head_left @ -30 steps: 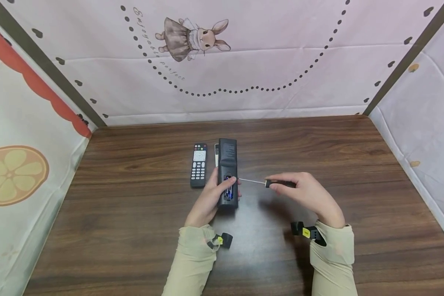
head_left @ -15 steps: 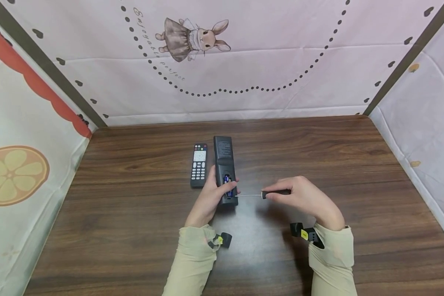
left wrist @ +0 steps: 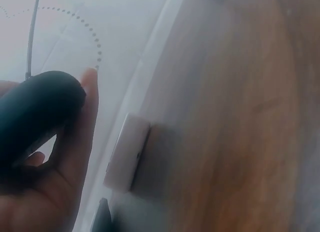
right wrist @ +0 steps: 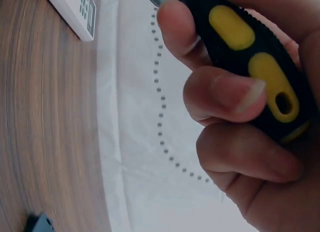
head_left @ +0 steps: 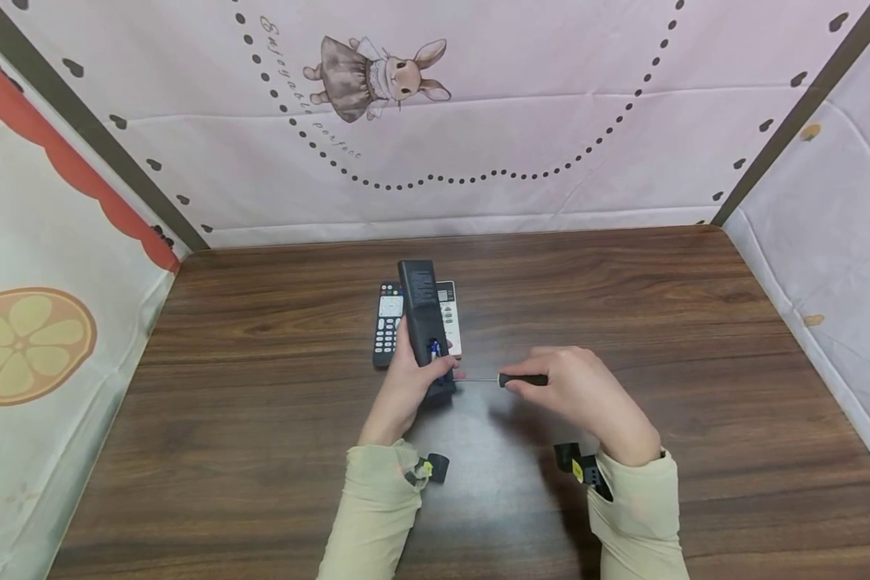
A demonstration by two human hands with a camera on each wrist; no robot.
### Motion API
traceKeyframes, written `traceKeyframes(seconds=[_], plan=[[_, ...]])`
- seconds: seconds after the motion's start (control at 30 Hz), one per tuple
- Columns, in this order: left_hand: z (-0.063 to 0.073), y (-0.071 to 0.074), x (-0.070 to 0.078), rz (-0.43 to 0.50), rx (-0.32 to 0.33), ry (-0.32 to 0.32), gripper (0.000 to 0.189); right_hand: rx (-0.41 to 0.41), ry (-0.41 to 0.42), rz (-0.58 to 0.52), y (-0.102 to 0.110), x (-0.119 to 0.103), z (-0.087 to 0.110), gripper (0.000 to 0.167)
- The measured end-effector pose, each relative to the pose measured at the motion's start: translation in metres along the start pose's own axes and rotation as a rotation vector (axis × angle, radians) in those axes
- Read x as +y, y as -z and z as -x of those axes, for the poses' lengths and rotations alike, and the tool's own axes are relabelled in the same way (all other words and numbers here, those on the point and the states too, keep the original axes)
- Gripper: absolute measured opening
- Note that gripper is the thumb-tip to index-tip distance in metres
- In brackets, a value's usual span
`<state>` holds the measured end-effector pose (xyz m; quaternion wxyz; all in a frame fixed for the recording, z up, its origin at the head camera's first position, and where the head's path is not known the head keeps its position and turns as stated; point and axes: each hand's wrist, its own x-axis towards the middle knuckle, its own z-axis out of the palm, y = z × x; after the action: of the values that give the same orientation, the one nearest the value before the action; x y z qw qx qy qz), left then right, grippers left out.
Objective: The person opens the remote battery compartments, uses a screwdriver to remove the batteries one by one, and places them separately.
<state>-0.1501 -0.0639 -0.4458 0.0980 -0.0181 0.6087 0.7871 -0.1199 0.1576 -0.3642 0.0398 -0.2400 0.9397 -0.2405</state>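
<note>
over the middle of the bench (head_left: 623, 306), the left hand (head_left: 406, 387) has its grip clamped round the near end of a black remote (head_left: 424, 322), back side up with the battery bay open and a bit of blue battery showing. compared to a second ago that remote has swung: its far end now leans left, partly over the dark keypad remote (head_left: 387, 322) lying flat just left of it, and a white remote (head_left: 449, 318) that was mostly hidden now shows just right of it. it also looks lifted and tipped rather than lying flat, though i can't tell how far off the wood it is.

right of the black remote, the right hand (head_left: 587, 395) has its fingers closed on a screwdriver (head_left: 507, 379) with a black and yellow handle (right wrist: 250, 62). a second ago the tip sat up by the battery bay; now the thin shaft meets the remote's near right edge, lower down.

my read: the prying point has shifted toward the near end of the bay, so the batteries are being worked loose, not out yet.
</note>
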Motion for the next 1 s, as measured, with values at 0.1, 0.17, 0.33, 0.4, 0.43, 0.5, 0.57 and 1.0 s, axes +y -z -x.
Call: traceKeyframes(seconds=[0.1, 0.17, 0.33, 0.4, 0.43, 0.5, 0.57, 1.0], plan=[[-0.001, 0.001, 0.0, 0.019, 0.003, -0.029, 0.081, 0.022, 0.021, 0.016, -0.002, -0.002, -0.002, 0.021], [-0.001, 0.001, 0.001, 0.025, 0.0, -0.05, 0.079, 0.037, 0.022, 0.027, -0.003, -0.002, -0.002, 0.021], [-0.002, 0.001, 0.002, 0.052, 0.007, -0.063, 0.08, 0.029, 0.011, 0.065, -0.004, -0.006, -0.003, 0.022], [-0.002, 0.002, 0.003, 0.086, 0.01, -0.074, 0.079, 0.015, 0.012, 0.057, -0.005, -0.008, -0.005, 0.023], [-0.002, 0.003, 0.003, 0.108, 0.009, -0.081, 0.079, 0.008, 0.014, 0.049, -0.005, -0.009, -0.006, 0.024], [-0.002, 0.005, 0.004, 0.147, 0.003, -0.098, 0.078, -0.004, 0.024, 0.033, -0.007, -0.01, -0.008, 0.025], [-0.002, 0.006, 0.004, 0.173, -0.007, -0.104, 0.078, -0.018, 0.033, 0.02, -0.008, -0.011, -0.01, 0.026], [-0.003, 0.005, 0.001, 0.148, 0.037, -0.097, 0.072, 0.014, 0.068, 0.1, -0.017, -0.012, -0.014, 0.026]])
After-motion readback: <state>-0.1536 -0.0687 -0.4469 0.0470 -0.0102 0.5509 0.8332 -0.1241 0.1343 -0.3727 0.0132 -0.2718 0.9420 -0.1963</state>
